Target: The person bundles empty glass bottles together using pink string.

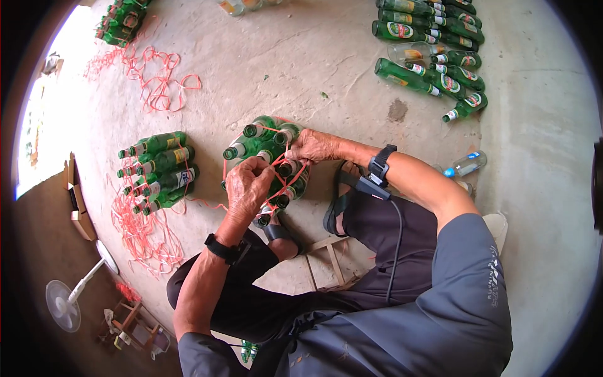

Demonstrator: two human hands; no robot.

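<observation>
A cluster of green glass bottles (242, 149) stands upright on the floor between my feet, necks towards me. Red plastic string (290, 185) runs round the cluster and crosses over its top. My left hand (247, 186) is closed in a pinch on the string at the near left of the cluster. At its right side my right hand (312, 146) is closed on another stretch of the string, close against a bottle neck. The fingers hide part of the string where it crosses.
Another bottle bundle (162, 168) stands to the left, beside a heap of loose red string (147, 235). Several bottles (433, 78) lie at the upper right. A clear plastic bottle (470, 163) lies by the right wall. A white fan (64, 306) stands lower left.
</observation>
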